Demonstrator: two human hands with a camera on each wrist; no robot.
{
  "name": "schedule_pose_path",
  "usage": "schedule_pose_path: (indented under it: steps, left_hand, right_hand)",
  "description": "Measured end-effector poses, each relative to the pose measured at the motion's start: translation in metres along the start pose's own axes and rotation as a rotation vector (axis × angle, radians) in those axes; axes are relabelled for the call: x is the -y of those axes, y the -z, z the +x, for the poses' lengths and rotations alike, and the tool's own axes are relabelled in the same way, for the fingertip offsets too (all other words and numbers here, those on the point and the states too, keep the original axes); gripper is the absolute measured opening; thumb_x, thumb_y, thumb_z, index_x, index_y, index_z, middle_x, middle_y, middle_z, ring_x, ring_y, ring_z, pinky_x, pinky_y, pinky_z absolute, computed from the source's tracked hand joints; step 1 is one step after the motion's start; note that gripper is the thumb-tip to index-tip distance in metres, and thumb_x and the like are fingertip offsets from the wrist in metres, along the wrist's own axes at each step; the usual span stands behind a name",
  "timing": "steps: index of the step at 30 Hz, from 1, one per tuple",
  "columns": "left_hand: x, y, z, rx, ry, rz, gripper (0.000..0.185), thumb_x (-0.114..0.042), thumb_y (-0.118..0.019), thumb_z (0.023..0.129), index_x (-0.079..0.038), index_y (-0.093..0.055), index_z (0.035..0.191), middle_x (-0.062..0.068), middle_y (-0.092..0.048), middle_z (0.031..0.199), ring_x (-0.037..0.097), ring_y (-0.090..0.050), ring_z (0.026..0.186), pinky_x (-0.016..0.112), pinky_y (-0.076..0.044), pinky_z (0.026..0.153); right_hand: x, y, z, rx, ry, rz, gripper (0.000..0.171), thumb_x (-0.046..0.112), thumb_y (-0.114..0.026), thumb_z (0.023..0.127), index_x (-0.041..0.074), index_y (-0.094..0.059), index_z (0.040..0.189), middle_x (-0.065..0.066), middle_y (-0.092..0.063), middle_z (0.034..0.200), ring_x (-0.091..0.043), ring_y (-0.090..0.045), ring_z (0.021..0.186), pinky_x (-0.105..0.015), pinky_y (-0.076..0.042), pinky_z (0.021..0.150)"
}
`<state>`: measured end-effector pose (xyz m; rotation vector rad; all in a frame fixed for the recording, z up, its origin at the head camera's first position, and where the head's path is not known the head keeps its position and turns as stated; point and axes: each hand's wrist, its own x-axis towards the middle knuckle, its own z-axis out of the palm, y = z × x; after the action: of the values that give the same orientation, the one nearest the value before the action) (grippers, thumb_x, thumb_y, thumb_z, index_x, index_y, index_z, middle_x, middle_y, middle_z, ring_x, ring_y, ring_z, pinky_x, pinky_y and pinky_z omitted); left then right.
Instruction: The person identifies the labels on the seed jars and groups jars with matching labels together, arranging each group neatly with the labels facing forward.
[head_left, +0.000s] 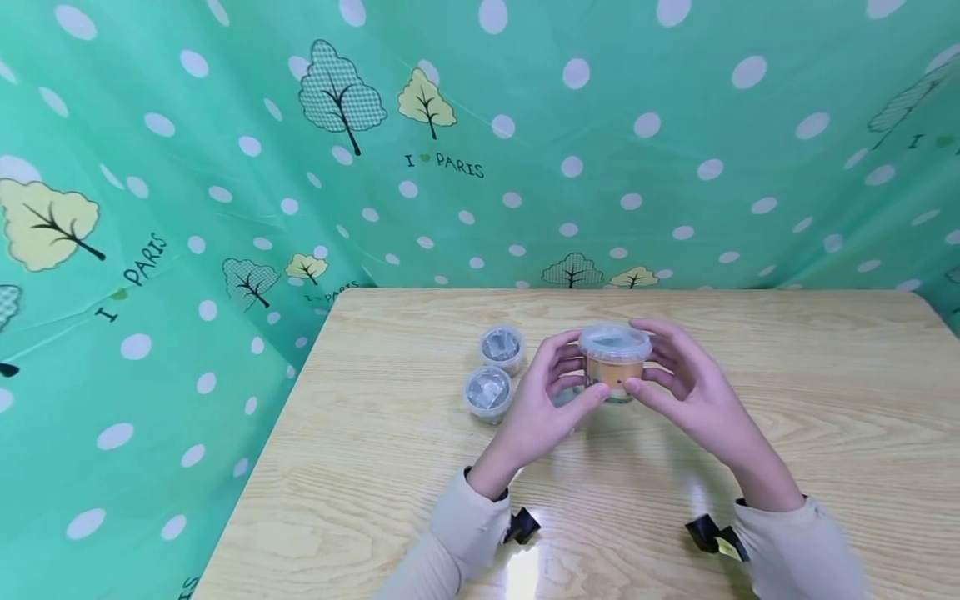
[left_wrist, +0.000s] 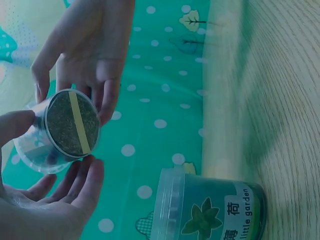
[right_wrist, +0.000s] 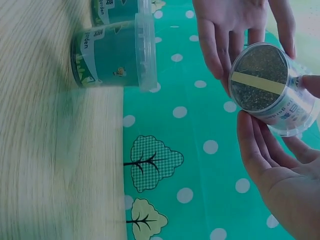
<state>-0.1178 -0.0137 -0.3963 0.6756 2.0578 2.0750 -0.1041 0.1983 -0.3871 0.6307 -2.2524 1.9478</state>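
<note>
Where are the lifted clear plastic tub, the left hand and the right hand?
Lifted clear plastic tub with orange label (head_left: pixel 615 367), head view, side wall.
Left hand (head_left: pixel 542 408), head view, back of hand.
Right hand (head_left: pixel 693 387), head view, back of hand.

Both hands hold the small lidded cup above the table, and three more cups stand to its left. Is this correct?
Not quite. The head view shows only two more cups on the table, not three. The rest holds: the left hand and right hand hold the small lidded cup above the table.
</note>
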Motion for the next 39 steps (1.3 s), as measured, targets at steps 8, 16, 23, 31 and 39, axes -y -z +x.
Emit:
schedule_pose_path:
  steps: [8, 16, 23, 31, 39]
  left_hand:
    - [0.001, 0.005, -0.004, 0.022, -0.008, -0.030, 0.067, -0.004, -0.068, 0.091, -0.010, -0.034, 0.149, 0.015, -0.051, 0.140, 0.023, -0.054, 0.125, 0.032, -0.050, 0.105]
    - [0.001, 0.009, -0.007, 0.008, 0.001, -0.046, 0.066, -0.003, -0.068, 0.090, -0.010, -0.036, 0.148, 0.016, -0.051, 0.139, 0.024, -0.055, 0.124, 0.032, -0.051, 0.105]
    - [0.002, 0.012, -0.010, -0.027, -0.008, -0.053, 0.065, -0.006, -0.068, 0.092, -0.009, -0.035, 0.148, 0.017, -0.052, 0.138, 0.025, -0.055, 0.123, 0.033, -0.051, 0.104]
    - [0.004, 0.014, -0.012, -0.085, -0.016, -0.057, 0.064, -0.008, -0.070, 0.091, -0.009, -0.037, 0.146, 0.016, -0.054, 0.137, 0.027, -0.056, 0.122, 0.035, -0.053, 0.103]
    - [0.005, 0.015, -0.014, -0.122, -0.001, -0.057, 0.065, -0.009, -0.072, 0.089, -0.010, -0.039, 0.145, 0.015, -0.056, 0.135, 0.025, -0.057, 0.121, 0.035, -0.053, 0.102]
  right_hand:
    - [-0.001, -0.006, 0.000, 0.006, -0.017, 0.042, 0.063, -0.012, -0.062, 0.090, 0.005, -0.039, 0.147, -0.002, -0.057, 0.133, -0.009, -0.057, 0.120, -0.016, -0.053, 0.094]
    - [0.000, -0.011, 0.000, 0.016, -0.040, 0.015, 0.062, -0.008, -0.062, 0.092, 0.000, -0.035, 0.147, -0.001, -0.055, 0.134, -0.007, -0.056, 0.121, -0.015, -0.051, 0.096]
    - [0.005, -0.017, 0.001, 0.028, -0.081, 0.006, 0.059, -0.002, -0.059, 0.096, 0.007, -0.035, 0.149, -0.012, -0.049, 0.136, -0.008, -0.053, 0.123, -0.014, -0.049, 0.099]
    - [0.008, -0.025, 0.000, -0.017, -0.120, -0.050, 0.058, 0.005, -0.060, 0.098, -0.001, -0.032, 0.149, -0.017, -0.047, 0.140, -0.008, -0.051, 0.122, -0.011, -0.048, 0.098]
    - [0.008, -0.034, 0.000, -0.039, -0.156, -0.042, 0.061, 0.008, -0.065, 0.096, 0.000, -0.033, 0.147, -0.017, -0.047, 0.140, -0.010, -0.052, 0.120, -0.013, -0.050, 0.096]
